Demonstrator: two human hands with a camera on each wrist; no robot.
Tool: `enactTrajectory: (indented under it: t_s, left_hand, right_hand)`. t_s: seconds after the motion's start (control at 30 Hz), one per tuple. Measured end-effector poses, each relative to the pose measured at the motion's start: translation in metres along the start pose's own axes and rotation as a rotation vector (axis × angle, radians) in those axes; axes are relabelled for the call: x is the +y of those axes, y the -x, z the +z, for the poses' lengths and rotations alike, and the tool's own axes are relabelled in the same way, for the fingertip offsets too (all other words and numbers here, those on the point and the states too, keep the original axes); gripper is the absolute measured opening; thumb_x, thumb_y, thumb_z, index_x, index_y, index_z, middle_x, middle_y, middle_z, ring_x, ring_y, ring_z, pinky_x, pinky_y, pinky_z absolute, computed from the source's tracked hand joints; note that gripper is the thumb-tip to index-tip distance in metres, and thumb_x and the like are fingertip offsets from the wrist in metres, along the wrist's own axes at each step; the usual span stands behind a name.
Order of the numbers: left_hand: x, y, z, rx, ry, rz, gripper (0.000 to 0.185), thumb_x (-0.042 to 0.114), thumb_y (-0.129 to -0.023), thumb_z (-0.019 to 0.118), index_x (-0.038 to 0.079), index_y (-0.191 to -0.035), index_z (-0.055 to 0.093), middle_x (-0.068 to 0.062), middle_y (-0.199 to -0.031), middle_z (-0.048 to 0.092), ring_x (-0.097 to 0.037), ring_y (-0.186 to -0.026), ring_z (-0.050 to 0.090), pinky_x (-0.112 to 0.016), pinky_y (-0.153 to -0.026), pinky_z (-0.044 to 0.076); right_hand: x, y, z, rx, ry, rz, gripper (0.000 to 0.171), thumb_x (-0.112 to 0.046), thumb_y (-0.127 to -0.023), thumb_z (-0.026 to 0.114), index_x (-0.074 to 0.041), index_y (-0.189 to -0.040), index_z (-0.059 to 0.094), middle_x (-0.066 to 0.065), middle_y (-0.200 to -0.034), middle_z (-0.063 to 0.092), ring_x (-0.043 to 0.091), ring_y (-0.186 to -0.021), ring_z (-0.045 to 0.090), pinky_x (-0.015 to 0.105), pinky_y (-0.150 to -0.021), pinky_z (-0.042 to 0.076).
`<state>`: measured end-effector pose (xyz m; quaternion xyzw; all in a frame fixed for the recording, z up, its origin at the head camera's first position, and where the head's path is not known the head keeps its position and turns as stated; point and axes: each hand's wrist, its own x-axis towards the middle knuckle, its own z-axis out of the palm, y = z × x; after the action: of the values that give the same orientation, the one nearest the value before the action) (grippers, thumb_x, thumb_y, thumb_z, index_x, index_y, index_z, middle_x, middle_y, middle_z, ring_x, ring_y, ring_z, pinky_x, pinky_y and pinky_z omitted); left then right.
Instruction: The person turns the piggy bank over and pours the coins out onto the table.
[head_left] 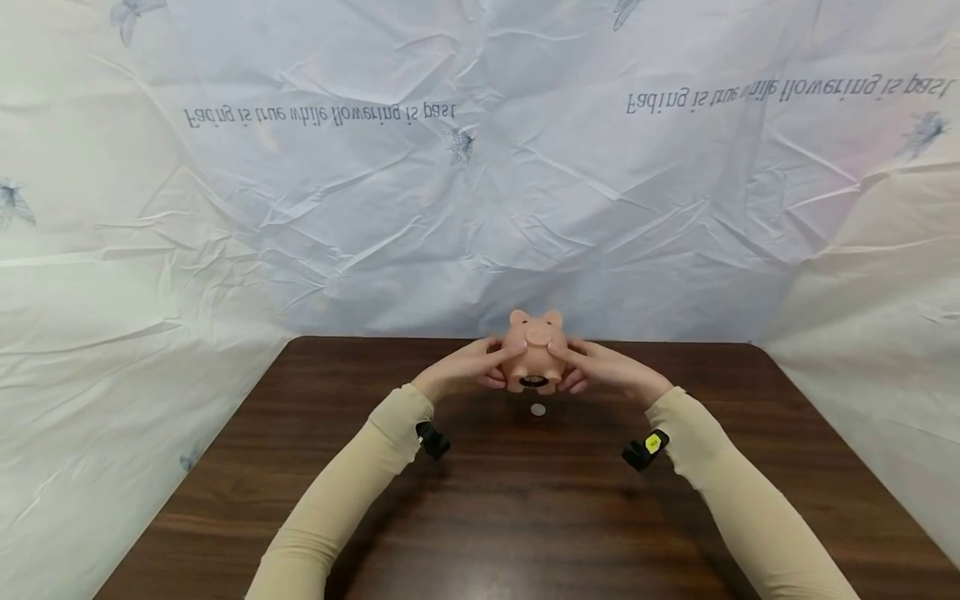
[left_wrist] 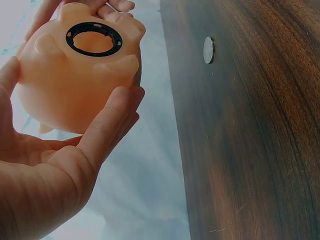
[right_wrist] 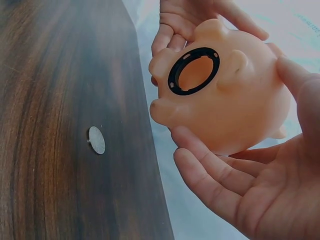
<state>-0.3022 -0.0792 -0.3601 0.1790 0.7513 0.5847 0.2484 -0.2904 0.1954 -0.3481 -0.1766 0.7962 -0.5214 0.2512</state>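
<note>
Nearest the camera, two beige sleeves [head_left: 352, 483] reach forward over the dark wooden bench [head_left: 525, 517]. A single coin [head_left: 537, 409] lies flat on the bench just short of the hands. Above it, the left hand [head_left: 468, 368] and the right hand [head_left: 603, 367] cup a peach-coloured piggy bank [head_left: 535, 350] between them, fingers curled round its sides, clear of the bench, its black-ringed open hole [right_wrist: 194, 70] facing down towards the coin. Behind hangs a crinkled white sheet [head_left: 480, 167] with printed lettering.
</note>
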Motion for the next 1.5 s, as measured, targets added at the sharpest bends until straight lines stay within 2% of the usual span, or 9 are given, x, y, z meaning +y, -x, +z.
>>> enactTrajectory:
  t_s: [0.33, 0.57, 0.73, 0.87, 0.93, 1.03, 1.17, 1.23, 1.5]
  left_hand:
    - [-0.003, -0.003, 0.002, -0.052, 0.003, -0.036, 0.072, 0.053, -0.101, 0.054, 0.003, -0.150, 0.040, -0.015, -0.125, 0.062, -0.024, -0.103, 0.067, -0.048, -0.101, 0.052]
    - [-0.003, -0.001, 0.001, -0.096, -0.121, -0.065, 0.071, 0.066, -0.099, 0.046, 0.005, -0.131, 0.064, -0.016, -0.099, 0.071, -0.025, -0.089, 0.070, -0.045, -0.092, 0.057]
    - [0.027, 0.005, -0.001, 0.034, -0.168, 0.260, 0.064, 0.049, -0.097, 0.065, 0.013, -0.147, 0.047, -0.005, -0.119, 0.063, -0.018, -0.098, 0.065, -0.036, -0.084, 0.057]
    - [0.056, 0.018, -0.004, 0.152, -0.317, 0.657, 0.098, 0.018, -0.084, 0.085, 0.022, -0.160, 0.024, 0.000, -0.153, 0.040, -0.017, -0.134, 0.048, -0.036, -0.102, 0.050]
    - [0.063, 0.023, -0.004, 0.165, -0.364, 0.756, 0.107, 0.010, -0.078, 0.089, 0.020, -0.161, 0.021, -0.002, -0.161, 0.029, -0.020, -0.143, 0.038, -0.038, -0.108, 0.045]
    - [0.052, 0.017, -0.003, 0.164, -0.390, 0.647, 0.096, 0.022, -0.084, 0.086, 0.020, -0.159, 0.026, -0.003, -0.152, 0.043, -0.019, -0.134, 0.049, -0.037, -0.104, 0.049]
    - [0.014, 0.003, 0.000, 0.071, -0.311, 0.255, 0.081, 0.056, -0.094, 0.067, 0.015, -0.156, 0.036, -0.003, -0.132, 0.060, -0.017, -0.107, 0.065, -0.045, -0.096, 0.054]
    - [-0.004, -0.001, 0.003, 0.025, -0.272, 0.135, 0.079, 0.063, -0.096, 0.056, 0.010, -0.152, 0.042, -0.005, -0.126, 0.063, -0.017, -0.101, 0.066, -0.049, -0.095, 0.054]
    - [-0.019, -0.015, -0.001, -0.013, -0.128, 0.045, 0.075, 0.057, -0.098, 0.057, 0.006, -0.151, 0.040, -0.011, -0.127, 0.060, -0.024, -0.103, 0.065, -0.051, -0.098, 0.052]
  right_hand:
    - [0.006, -0.001, 0.003, -0.027, 0.001, 0.019, 0.077, -0.055, -0.106, 0.040, 0.003, -0.155, 0.026, 0.022, -0.119, 0.064, 0.033, -0.103, 0.068, 0.055, -0.096, 0.052]
    - [0.009, -0.004, 0.005, -0.050, -0.025, 0.086, 0.075, -0.060, -0.105, 0.037, 0.004, -0.141, 0.051, 0.020, -0.108, 0.071, 0.042, -0.101, 0.067, 0.051, -0.091, 0.056]
    - [-0.020, 0.012, -0.003, 0.166, 0.133, -0.219, 0.072, -0.044, -0.104, 0.056, -0.008, -0.158, 0.027, 0.021, -0.128, 0.061, 0.033, -0.108, 0.064, 0.047, -0.089, 0.056]
    - [-0.043, 0.029, -0.006, 0.346, 0.337, -0.617, 0.100, -0.010, -0.089, 0.079, -0.020, -0.163, 0.012, 0.011, -0.156, 0.037, 0.030, -0.132, 0.048, 0.042, -0.100, 0.048]
    - [-0.049, 0.034, -0.006, 0.374, 0.386, -0.720, 0.110, 0.000, -0.081, 0.084, -0.018, -0.163, 0.013, 0.011, -0.161, 0.029, 0.033, -0.137, 0.043, 0.039, -0.103, 0.047]
    - [-0.040, 0.027, -0.009, 0.339, 0.384, -0.574, 0.097, -0.014, -0.086, 0.083, -0.015, -0.162, 0.022, 0.012, -0.151, 0.044, 0.031, -0.126, 0.054, 0.037, -0.098, 0.051]
    - [-0.003, 0.009, -0.010, 0.158, 0.290, -0.190, 0.074, -0.047, -0.100, 0.062, -0.008, -0.156, 0.035, 0.012, -0.121, 0.066, 0.029, -0.105, 0.066, 0.052, -0.092, 0.054]
    - [0.014, 0.002, -0.006, 0.079, 0.248, -0.096, 0.072, -0.052, -0.104, 0.050, -0.002, -0.154, 0.037, 0.013, -0.114, 0.068, 0.030, -0.100, 0.068, 0.053, -0.092, 0.054]
    - [0.028, -0.010, -0.007, 0.022, 0.105, -0.028, 0.075, -0.053, -0.105, 0.048, 0.002, -0.154, 0.032, 0.018, -0.118, 0.066, 0.032, -0.105, 0.066, 0.052, -0.094, 0.053]
